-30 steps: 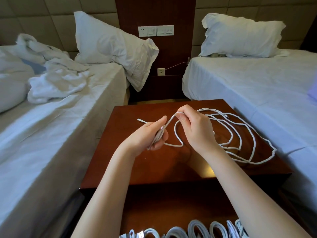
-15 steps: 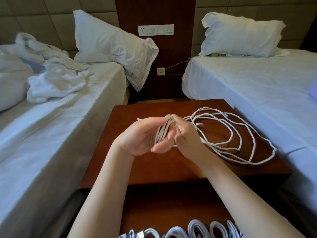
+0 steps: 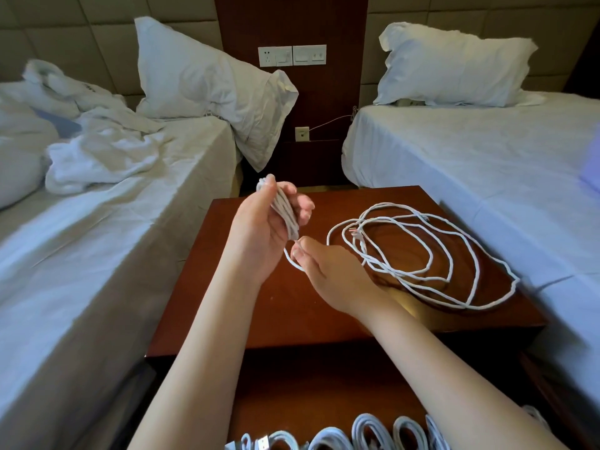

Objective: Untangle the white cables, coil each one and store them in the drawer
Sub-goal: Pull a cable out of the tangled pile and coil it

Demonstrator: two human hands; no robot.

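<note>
Partway through, by the look of it. Gripping a part-wound coil (image 3: 283, 210) in left hand (image 3: 261, 232), fingers curled round the loops, raised above the nightstand (image 3: 292, 319). Just right, pinching the free strand under the coil with right hand (image 3: 329, 274), thumb and fingertips together. Lower down, several finished coils (image 3: 373, 431) already stowed in the open drawer (image 3: 324, 394). Further right, loose white cables (image 3: 428, 254) sprawled in overlapping loops on the nightstand top, one plug end showing. Cannot tell whether one cable or more. Left to do: finish winding, coil the rest, stow.
</note>
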